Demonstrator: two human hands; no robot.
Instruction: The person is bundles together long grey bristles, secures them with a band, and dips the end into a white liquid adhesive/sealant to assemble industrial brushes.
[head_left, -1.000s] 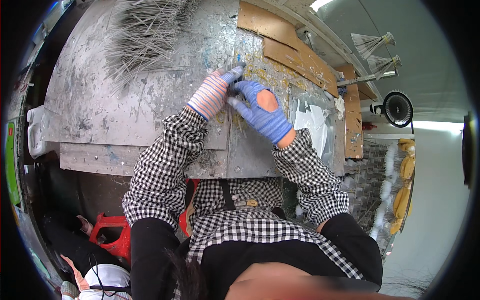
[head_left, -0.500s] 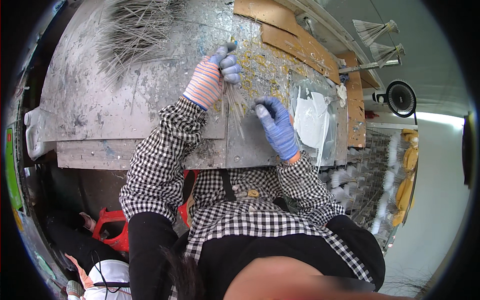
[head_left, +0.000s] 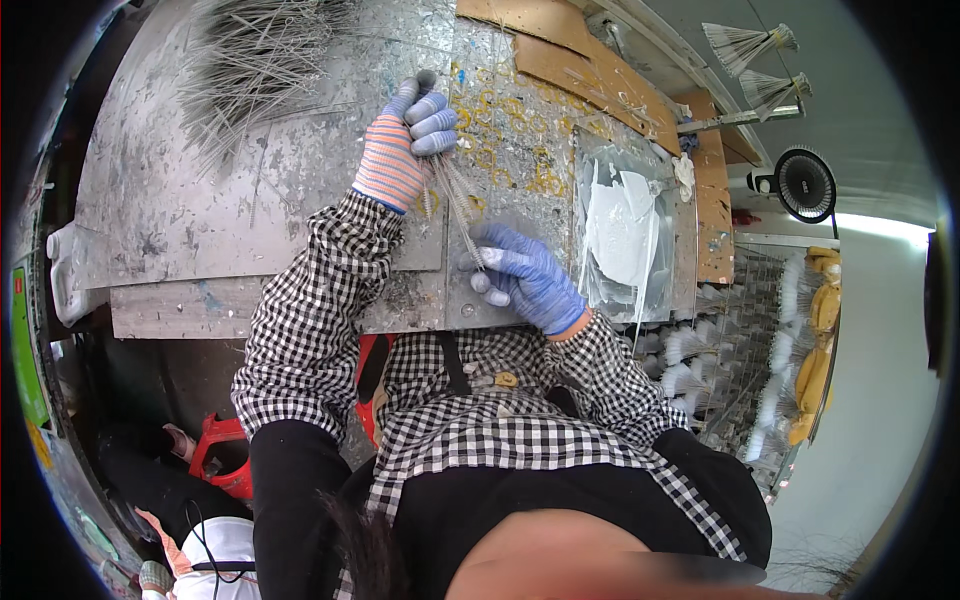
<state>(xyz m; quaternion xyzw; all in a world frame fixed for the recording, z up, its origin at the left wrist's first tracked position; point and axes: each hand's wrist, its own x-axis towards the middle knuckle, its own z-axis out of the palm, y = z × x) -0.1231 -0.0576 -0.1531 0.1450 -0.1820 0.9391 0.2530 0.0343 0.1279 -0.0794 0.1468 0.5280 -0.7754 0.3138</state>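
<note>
My left hand (head_left: 415, 135), in a striped glove with blue-grey fingers, is closed round a bunch of thin wire brushes (head_left: 455, 195). The brushes hang out below my fist and slant toward me over the worktable. At their lower ends, my right hand (head_left: 535, 280), gloved in blue, has its thumb and fingers closed on the tips. How many tips it grips is hidden by the fingers. A large heap of similar thin wire pieces (head_left: 255, 70) lies at the far left of the table.
A glass plate smeared with white paste (head_left: 625, 235) lies right of my hands. Brown cardboard (head_left: 590, 85) edges the far right of the stained worktable (head_left: 180, 230). Beyond it are a fan (head_left: 803, 185) and racks of white-tipped brushes (head_left: 700, 350). A red stool (head_left: 222, 455) stands lower left.
My right hand has moved left and toward me, and its fingers have closed on the lower ends of the brushes. The left hand keeps its hold and has shifted slightly left in the picture.
</note>
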